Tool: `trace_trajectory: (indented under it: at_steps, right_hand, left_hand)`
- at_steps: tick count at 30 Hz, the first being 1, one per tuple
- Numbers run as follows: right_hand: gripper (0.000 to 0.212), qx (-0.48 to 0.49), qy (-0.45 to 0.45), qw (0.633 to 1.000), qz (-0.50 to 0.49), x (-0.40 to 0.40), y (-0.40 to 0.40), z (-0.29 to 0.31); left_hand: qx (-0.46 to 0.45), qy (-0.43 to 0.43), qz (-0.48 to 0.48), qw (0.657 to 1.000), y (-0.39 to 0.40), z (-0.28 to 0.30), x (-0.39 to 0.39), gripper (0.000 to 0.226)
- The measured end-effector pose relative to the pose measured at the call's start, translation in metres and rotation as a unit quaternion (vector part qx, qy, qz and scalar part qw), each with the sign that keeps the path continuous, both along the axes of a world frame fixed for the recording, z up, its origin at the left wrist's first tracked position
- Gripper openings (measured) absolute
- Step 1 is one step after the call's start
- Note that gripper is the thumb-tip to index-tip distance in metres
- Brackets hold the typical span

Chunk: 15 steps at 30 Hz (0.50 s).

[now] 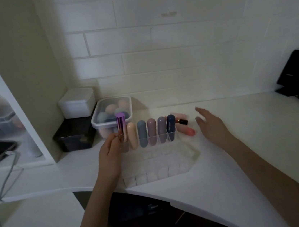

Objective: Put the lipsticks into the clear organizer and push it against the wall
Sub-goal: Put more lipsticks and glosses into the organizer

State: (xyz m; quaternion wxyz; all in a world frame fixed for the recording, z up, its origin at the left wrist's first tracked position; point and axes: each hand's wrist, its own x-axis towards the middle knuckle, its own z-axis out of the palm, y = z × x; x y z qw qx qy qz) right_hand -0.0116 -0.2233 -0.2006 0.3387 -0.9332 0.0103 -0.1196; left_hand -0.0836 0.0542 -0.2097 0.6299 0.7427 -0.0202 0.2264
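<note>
On the white worktop (242, 139) a clear organizer (169, 160) holds five capsule-shaped lipsticks upright in its back row: peach (132, 135), blue-grey (142, 133), mauve (152, 131), purple-grey (162, 129) and navy (171, 127). The left hand (110, 155) pinches a metallic purple lipstick (121, 128) upright at the row's left end. The right hand (212, 124) hovers with fingers spread near a pink lipstick (187, 131) and a black-and-gold lipstick (181, 121) lying beside the organizer.

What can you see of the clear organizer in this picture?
The organizer is clear plastic, split into a grid of small square cells. It stands on the white counter, near its front edge, away from the wall. Five lipsticks stand upright in its back row; the nearer cells look empty. The left hand holds a purple lipstick at its back left corner.
</note>
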Motion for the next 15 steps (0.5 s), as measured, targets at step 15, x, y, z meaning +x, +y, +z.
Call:
trace_trajectory:
  at_steps: [15]
  right_hand:
    - [0.046,0.005,-0.049,0.998,0.029,-0.004,0.012,-0.003]
  left_hand:
    - [0.014,0.012,0.005,1.0,0.001,-0.001,0.001,0.039]
